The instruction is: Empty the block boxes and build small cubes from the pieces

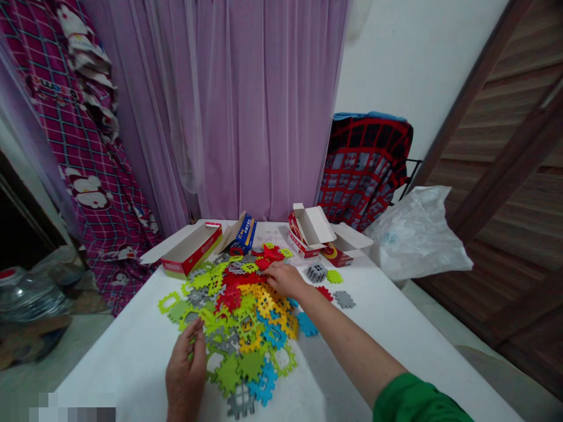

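Note:
A heap of toothed plastic building tiles, in green, yellow, red, blue and grey, covers the middle of the table. My right hand (285, 279) reaches over the far part of the heap, fingertips drawn together among the red tiles (235, 286); whatever they grip is hidden. Just behind it lie the yellow tiles (264, 302). At the heap's near left edge is my left hand (187, 364), its fingers curled towards the thumb beside the green tiles (229, 372). A bit of green shows by those fingers, too little to tell whether it is held. A grey window tile (241, 401) lies nearest me.
Opened boxes stand at the table's far side: a red one (193, 251) left, a blue one (244, 232) centre, and two red ones (304, 246) right. A stack of grey tiles (316, 272) sits right of the heap. A white plastic bag (413, 234) hangs at the right edge.

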